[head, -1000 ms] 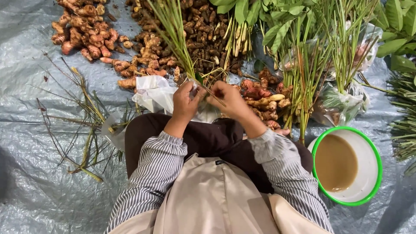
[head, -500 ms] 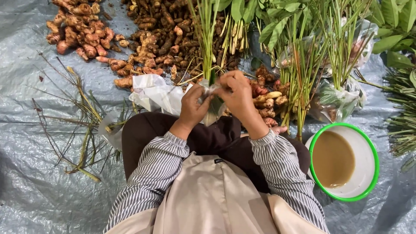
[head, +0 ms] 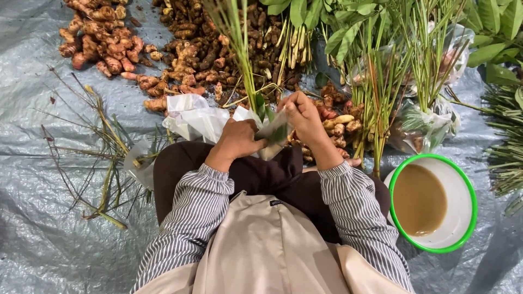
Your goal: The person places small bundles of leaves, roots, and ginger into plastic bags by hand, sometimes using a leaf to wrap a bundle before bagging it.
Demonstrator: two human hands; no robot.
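We saw left hand closed around small clear bag over lap, near tarp middle. Right hand pinched bag's top edge, fingers bent. Green stalks rose from bag. Root piles along tarp's far edge; green-rimmed bowl toward right edge.

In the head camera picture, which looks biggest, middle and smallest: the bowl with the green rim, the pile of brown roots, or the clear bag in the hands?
1. Pile of brown roots, largest.
2. Bowl with the green rim.
3. Clear bag, smallest, though the hands partly hide it.
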